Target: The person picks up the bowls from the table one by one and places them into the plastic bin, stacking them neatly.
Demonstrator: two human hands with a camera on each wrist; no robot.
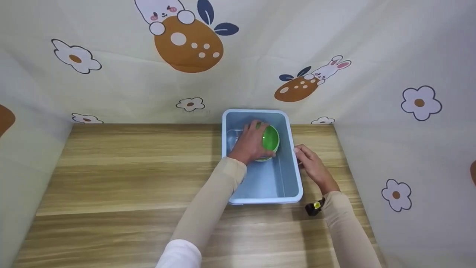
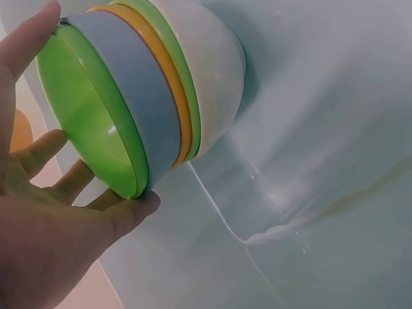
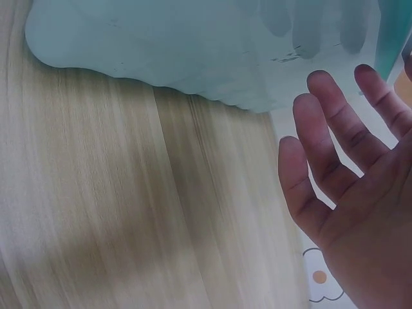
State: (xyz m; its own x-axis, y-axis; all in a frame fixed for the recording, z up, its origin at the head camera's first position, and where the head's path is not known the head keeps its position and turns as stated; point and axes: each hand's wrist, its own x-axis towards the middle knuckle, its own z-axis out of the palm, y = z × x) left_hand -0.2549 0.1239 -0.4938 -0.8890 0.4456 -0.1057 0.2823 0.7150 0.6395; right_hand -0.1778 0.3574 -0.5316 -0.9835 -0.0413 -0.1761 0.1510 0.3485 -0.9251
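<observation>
A stack of nested bowls (image 2: 145,84) sits inside a light blue plastic bin (image 1: 293,163). Its layers are bright green, blue-grey, orange, light green and white, and the green bowl's hollow faces up in the head view. With fingers spread around the top green rim, my left hand (image 1: 253,143) grips the stack near the bin's far end. My right hand (image 1: 314,165) is at the outside of the bin's right wall, its fingertips close to the rim. Loosely extended fingers (image 3: 341,122) of that hand show beside the wall in the right wrist view.
The bin stands on a wood-grain table (image 1: 141,167), near its back edge. A pale curtain (image 1: 253,70) printed with rabbits and flowers rises behind the table and along both sides. A small black device (image 1: 314,208) is on the right wrist.
</observation>
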